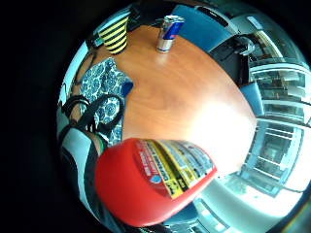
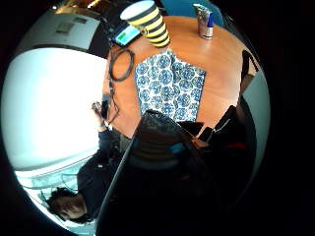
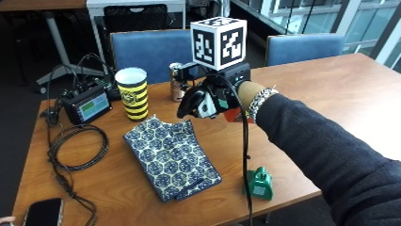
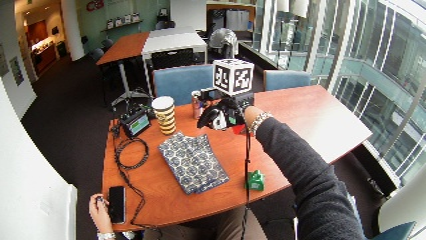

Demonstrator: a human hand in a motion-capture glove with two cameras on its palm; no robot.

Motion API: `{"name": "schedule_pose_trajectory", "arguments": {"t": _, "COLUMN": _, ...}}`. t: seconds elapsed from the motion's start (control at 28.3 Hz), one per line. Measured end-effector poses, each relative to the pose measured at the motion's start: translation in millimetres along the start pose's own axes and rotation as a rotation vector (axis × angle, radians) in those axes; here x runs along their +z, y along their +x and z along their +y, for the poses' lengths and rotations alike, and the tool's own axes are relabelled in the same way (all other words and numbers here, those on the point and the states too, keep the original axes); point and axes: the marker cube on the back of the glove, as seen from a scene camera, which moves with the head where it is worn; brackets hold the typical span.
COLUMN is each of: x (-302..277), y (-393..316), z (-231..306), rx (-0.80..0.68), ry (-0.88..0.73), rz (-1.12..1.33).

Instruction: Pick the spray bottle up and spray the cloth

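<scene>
Spray bottle, red, is grasped in the gloved right hand and held in the air above the desk, apparently aimed toward the patterned cloth lying flat below.

A blue-and-white patterned cloth lies flat on a wooden table, beside a black-and-yellow striped cup. A can stands farther along the tabletop, with a coiled black cable at the cloth's other side. A dark object close to the palm fills the foreground.
</scene>
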Motion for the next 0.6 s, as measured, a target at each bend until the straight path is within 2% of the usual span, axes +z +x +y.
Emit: {"name": "schedule_pose_trajectory", "arguments": {"t": 0.6, "x": 55.6, "y": -46.2, "z": -1.1, "rx": -0.014, "ry": -0.204, "rz": 0.425}}
